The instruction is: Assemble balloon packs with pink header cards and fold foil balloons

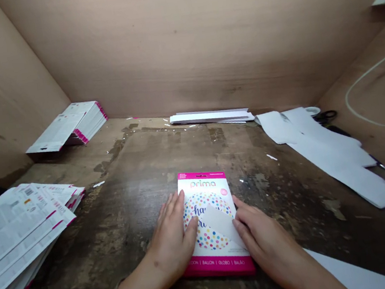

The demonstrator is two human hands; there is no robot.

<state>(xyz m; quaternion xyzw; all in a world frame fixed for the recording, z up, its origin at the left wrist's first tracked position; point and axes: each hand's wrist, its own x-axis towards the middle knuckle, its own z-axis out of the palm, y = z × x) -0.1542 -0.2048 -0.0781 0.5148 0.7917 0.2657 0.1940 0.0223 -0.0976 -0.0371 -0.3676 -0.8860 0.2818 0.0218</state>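
Observation:
A pink-and-white balloon packet (216, 255), printed with colourful dots, lies face up on the worn table in front of me. Along its left edge rest the fingers of my left hand (171, 234), with the thumb on the printed front, holding it there. My right hand (261, 230), at the packet's right edge, pinches a small white paper piece (220, 222) between thumb and fingers. That piece lies slanted over the packet's front and covers part of the lettering. The fingertips under it are partly hidden.
Printed cards (20, 228) are piled at the left, with another stack (67, 127) at the back left. White strips (210, 116) lie by the back wall. Long white sheets (332, 162), scissors (327, 115) and a tape roll (313, 110) are on the right. Another white sheet (348, 268) lies near my right forearm.

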